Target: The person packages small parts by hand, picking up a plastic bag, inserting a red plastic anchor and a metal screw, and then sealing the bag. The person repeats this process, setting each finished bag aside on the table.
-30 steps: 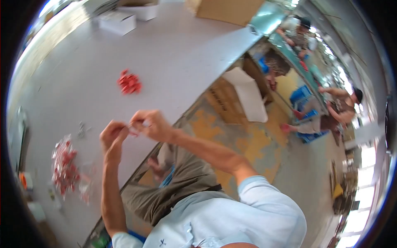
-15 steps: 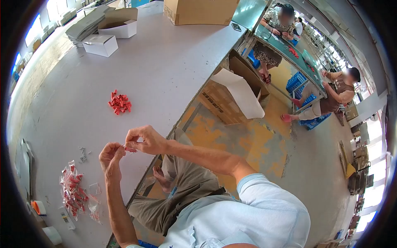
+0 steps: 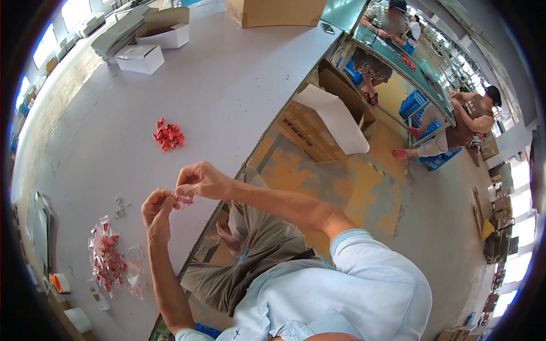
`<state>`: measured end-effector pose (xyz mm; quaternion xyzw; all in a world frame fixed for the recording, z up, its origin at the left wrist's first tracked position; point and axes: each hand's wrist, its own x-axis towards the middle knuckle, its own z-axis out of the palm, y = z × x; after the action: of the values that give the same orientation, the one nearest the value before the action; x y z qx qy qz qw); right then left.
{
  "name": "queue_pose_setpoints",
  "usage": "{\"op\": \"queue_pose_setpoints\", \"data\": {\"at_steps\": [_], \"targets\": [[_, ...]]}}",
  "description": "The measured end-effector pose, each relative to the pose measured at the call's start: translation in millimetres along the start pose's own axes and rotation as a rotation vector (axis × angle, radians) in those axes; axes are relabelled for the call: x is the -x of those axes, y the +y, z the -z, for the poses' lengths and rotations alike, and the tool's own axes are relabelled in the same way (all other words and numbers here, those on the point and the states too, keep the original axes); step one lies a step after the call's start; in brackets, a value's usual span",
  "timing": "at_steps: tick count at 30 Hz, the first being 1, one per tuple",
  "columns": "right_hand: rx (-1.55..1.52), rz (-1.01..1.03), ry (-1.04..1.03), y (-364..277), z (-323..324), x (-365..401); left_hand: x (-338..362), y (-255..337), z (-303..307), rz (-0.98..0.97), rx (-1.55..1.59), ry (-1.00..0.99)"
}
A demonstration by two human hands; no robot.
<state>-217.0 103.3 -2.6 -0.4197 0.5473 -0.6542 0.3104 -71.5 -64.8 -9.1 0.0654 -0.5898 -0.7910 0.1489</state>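
My left hand [image 3: 157, 209] and my right hand [image 3: 203, 181] meet above the table's near edge, fingers pinched. Between them is a small red piece [image 3: 183, 200], with what looks like clear plastic around it; the fingers cover much of it. Beyond the hands lies a loose pile of red pieces [image 3: 168, 135]. Several small grey metal parts [image 3: 120, 207] are scattered left of my left hand. Closer to me is a heap of small clear bags with red pieces inside [image 3: 106, 256]. Some flat clear bags [image 3: 135, 273] lie beside that heap.
White boxes [image 3: 140, 59] and a large cardboard box [image 3: 276, 12] stand on the table's far part. A roll of tape [image 3: 59, 283] sits at the left edge. An open carton [image 3: 318, 128] is on the floor to the right. Two people work at a green table [image 3: 392, 62].
Both hands stay together, and more of the red piece with its clear plastic shows between them. The whole view has shifted slightly.
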Motion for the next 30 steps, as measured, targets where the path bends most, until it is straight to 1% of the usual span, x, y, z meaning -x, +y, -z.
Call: {"op": "queue_pose_setpoints", "data": {"at_steps": [1,3,4,5,6,7,8,9,10,13,15,16,18,20,22,23,24,25,26,27,28,30], "targets": [[0.021,-0.028,0.022,-4.2,1.8,4.9,2.2,5.0,0.7,-0.020,-0.113,-0.016],[-0.023,-0.082,0.002,-13.9,-0.7,10.6,4.9,19.4,-17.9,0.036,-0.281,0.022],[0.132,-0.034,-0.021,-8.4,2.9,10.8,2.1,19.9,-23.4,0.018,-0.165,-0.055],[0.101,0.097,-0.007,1.4,5.4,11.6,-1.6,11.7,-18.7,0.027,-0.392,-0.042],[0.176,0.064,-0.041,-3.4,9.0,12.9,-3.6,0.7,-10.8,-0.046,-0.497,-0.060],[0.219,0.076,-0.056,-10.7,5.7,13.7,-4.3,0.0,-9.5,-0.214,-0.618,-0.078],[0.211,0.089,-0.086,-0.3,6.3,11.6,0.7,6.0,-10.7,-0.290,-0.579,-0.066],[0.347,0.046,-0.070,-7.5,3.3,11.1,6.0,6.8,-7.6,-0.264,-0.564,-0.051],[0.421,0.051,-0.085,-5.1,-1.1,8.9,13.5,9.6,-3.1,-0.298,-0.579,-0.038],[0.412,0.064,-0.146,-1.6,-22.8,3.6,40.3,17.8,10.0,-0.348,-0.637,0.067],[0.133,-0.003,-0.035,-7.2,-36.7,2.3,57.7,35.0,16.6,-0.289,-0.577,0.182],[0.123,0.007,-0.049,-1.4,-39.4,0.3,69.0,47.8,27.6,-0.293,-0.592,0.197],[0.249,-0.003,-0.046,16.1,-38.2,-2.5,91.0,83.5,60.7,-0.166,-0.567,0.439],[0.252,-0.005,-0.035,28.2,-37.6,1.8,111.2,118.2,103.4,-0.164,-0.672,0.556],[0.250,-0.017,0.000,32.5,-35.6,-1.7,127.4,137.6,143.4,-0.187,-0.668,0.710],[0.251,-0.021,-0.003,32.3,-37.7,-3.2,134.5,146.8,161.7,-0.147,-0.607,0.762],[0.257,-0.012,0.000,30.8,-38.7,-3.1,139.6,152.2,179.7,-0.101,-0.538,0.810],[0.268,-0.005,0.005,29.5,-38.2,-1.9,143.0,154.3,201.0,-0.090,-0.522,0.807],[0.286,-0.019,0.005,28.5,-37.4,-1.9,144.6,151.9,222.9,0.011,-0.486,0.846],[0.267,-0.016,-0.004,27.8,-38.2,-2.3,145.2,148.2,227.6,0.114,-0.450,0.881],[0.244,-0.008,-0.015,27.1,-39.9,-2.1,145.9,141.7,230.1,0.119,-0.433,0.876],[0.280,-0.015,-0.006,25.2,-42.6,0.1,151.3,133.0,232.6,0.382,-1.195,0.977]]}}
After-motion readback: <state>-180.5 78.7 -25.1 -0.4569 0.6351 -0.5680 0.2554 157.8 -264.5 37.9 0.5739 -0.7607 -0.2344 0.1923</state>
